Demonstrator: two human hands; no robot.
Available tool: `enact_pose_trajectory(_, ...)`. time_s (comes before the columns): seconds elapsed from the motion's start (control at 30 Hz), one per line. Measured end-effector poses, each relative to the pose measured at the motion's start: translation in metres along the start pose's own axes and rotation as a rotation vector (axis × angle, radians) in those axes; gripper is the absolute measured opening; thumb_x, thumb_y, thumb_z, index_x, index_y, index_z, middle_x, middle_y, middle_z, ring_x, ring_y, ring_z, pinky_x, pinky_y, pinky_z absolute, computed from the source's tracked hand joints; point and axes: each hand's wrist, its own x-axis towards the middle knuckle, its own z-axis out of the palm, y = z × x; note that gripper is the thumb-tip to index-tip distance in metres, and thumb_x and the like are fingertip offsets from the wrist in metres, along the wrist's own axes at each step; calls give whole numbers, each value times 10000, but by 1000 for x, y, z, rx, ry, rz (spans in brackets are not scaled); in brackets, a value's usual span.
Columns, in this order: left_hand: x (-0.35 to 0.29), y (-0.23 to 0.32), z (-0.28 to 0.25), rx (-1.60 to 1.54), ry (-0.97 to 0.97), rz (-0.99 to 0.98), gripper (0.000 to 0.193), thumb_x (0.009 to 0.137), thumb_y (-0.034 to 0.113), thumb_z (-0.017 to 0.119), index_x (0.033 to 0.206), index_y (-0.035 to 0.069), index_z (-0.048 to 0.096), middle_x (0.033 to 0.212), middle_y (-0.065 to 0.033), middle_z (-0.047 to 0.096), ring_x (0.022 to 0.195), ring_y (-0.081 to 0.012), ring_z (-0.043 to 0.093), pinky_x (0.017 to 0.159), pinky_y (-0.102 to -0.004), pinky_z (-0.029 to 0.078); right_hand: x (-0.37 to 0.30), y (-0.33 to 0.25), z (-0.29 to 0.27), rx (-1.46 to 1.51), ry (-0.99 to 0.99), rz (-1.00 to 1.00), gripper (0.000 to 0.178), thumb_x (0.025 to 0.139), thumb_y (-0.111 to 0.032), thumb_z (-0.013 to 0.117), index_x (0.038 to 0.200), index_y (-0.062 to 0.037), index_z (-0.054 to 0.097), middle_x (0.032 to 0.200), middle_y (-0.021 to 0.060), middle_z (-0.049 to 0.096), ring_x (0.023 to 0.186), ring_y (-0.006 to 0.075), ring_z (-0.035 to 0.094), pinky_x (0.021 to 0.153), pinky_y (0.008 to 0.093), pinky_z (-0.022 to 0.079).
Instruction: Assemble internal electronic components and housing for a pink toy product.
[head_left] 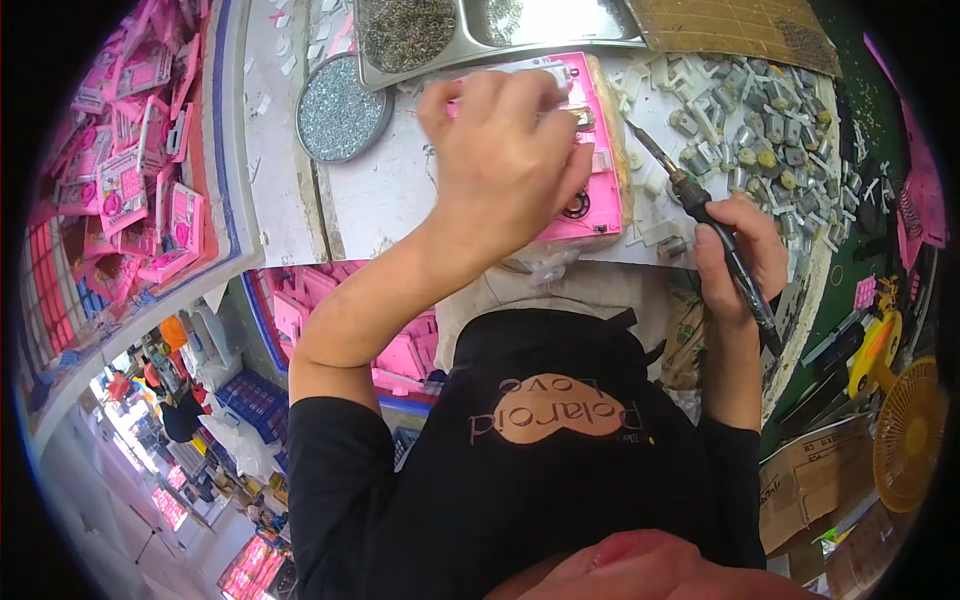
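Observation:
My left hand (505, 150) is over a pink plastic casing (600, 212), with its fingers curled down. Whatever they pinch is hidden beneath the hand. The casing lies inner side up, and small metal and white parts show inside it. In my right hand (740, 255) is a soldering iron (735, 262), its black handle held like a pen. The thin metal tip points up and left, just right of the casing and apart from it. Close by on the right lies a heap of small silver motors (765, 150) with white plastic pieces.
A round dish (345, 105) of tiny silver pieces stands left of the casing. Behind it is a metal tray (465, 60) with small metal parts, beside a brown board (740, 35). Pink casings (130, 190) fill a bin at far left. A yellow fan (908, 430) stands at right.

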Motion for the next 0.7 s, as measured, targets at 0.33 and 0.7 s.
enact_pose_trajectory(0.33, -50, -51, -19, -11, -164, -279, 340, 846, 244, 805, 1109, 79, 666, 898, -87, 694, 759, -258, 693, 626, -358, 544, 11, -3, 5, -9, 17, -2, 269, 835, -3, 757, 1088, 28, 672, 932, 122, 686, 768, 150, 601, 726, 260, 472)
enact_pose_trajectory(0.7, -25, -60, -12, -206, -75, -263, 107, 816, 117, 715, 874, 59, 645, 795, -82, 673, 726, -289, 672, 632, -381, 538, 19, -8, 22, 53, 41, -3, 297, 858, -3, 751, 1134, 48, 652, 968, 123, 688, 779, 130, 606, 736, 236, 474)
